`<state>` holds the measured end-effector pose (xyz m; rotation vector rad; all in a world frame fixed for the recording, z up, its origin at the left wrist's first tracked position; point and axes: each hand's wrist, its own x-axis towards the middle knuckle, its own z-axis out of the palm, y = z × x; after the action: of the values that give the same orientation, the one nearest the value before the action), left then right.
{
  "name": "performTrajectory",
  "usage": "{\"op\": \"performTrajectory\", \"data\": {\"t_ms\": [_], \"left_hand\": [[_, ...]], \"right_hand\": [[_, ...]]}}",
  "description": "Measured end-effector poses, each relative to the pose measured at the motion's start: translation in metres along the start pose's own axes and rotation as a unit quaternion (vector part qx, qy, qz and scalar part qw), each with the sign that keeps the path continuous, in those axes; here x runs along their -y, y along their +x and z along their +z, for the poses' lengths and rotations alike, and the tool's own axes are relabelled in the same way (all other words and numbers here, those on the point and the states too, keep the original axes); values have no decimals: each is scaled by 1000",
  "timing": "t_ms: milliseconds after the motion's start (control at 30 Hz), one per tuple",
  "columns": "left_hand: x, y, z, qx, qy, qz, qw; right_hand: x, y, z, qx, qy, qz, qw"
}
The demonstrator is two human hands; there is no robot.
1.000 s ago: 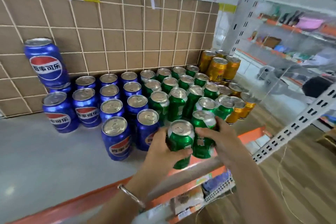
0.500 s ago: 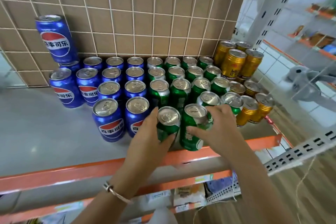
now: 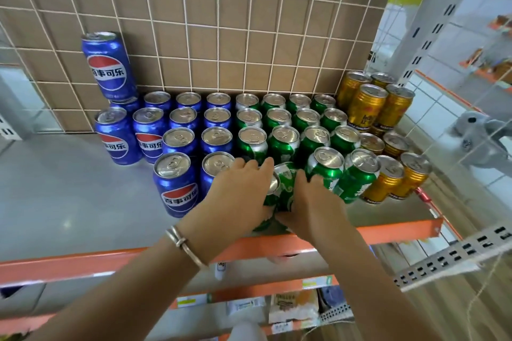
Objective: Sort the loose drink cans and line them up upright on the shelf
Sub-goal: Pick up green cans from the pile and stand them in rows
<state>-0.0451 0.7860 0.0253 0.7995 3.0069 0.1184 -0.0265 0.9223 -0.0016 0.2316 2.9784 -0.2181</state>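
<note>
A grey metal shelf with an orange front lip (image 3: 55,188), backed by a brown wire-grid panel (image 3: 235,44), carries upright rows of blue cola cans (image 3: 182,141) at 9 o'clock, green drink cans (image 3: 282,141) at centre and gold drink cans (image 3: 368,108) at 3 o'clock. At 6 o'clock, by the lip, a person's left hand (image 3: 238,196) grasps a first green aluminium can (image 3: 273,194) and the right hand (image 3: 315,207) a second green aluminium can (image 3: 288,188), the two touching. A silver bangle (image 3: 182,243) circles the left wrist.

You can count thirteen blue aluminium drink cans (image 3: 174,188), sixteen green aluminium drink cans (image 3: 284,147) and at least eight gold aluminium drink cans (image 3: 367,108); the gold stack hides others.
</note>
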Motion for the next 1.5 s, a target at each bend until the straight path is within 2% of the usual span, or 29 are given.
{"op": "performTrajectory", "data": {"t_ms": [133, 233, 333, 500, 700, 867, 933, 1033, 1067, 1200, 1367, 1500], "left_hand": [[1, 13, -10, 11, 55, 41, 998], [3, 15, -13, 13, 46, 67, 997], [6, 20, -16, -9, 41, 73, 996], [21, 31, -20, 21, 4, 51, 998], [24, 30, -2, 17, 43, 30, 998], [27, 30, 8, -5, -9, 27, 1000], [26, 32, 11, 9, -24, 51, 998], [20, 36, 12, 50, -59, 113, 991], [17, 38, 12, 55, -58, 129, 988], [5, 40, 14, 18, 5, 144, 989], [6, 47, 17, -107, -23, 103, 989], [12, 52, 12, -45, -43, 83, 995]], "right_hand": [[10, 11, 4, 15, -65, 29, 997], [9, 9, 10, -20, -90, 18, 996], [5, 3, 15, -28, -55, 13, 998], [-4, -2, 22, -54, -7, 20, 998], [-17, -5, 33, -101, 108, 19, 989], [-40, -9, 59, -185, 304, -26, 934], [-46, -7, 67, -176, 377, -50, 908], [-48, -5, 72, -123, 469, -85, 870], [-48, -5, 74, -131, 467, -89, 870], [-47, -1, 82, -280, 362, -99, 883], [-41, -6, 89, -237, 394, -114, 881], [-33, 0, 90, -201, 428, -102, 875]]}}
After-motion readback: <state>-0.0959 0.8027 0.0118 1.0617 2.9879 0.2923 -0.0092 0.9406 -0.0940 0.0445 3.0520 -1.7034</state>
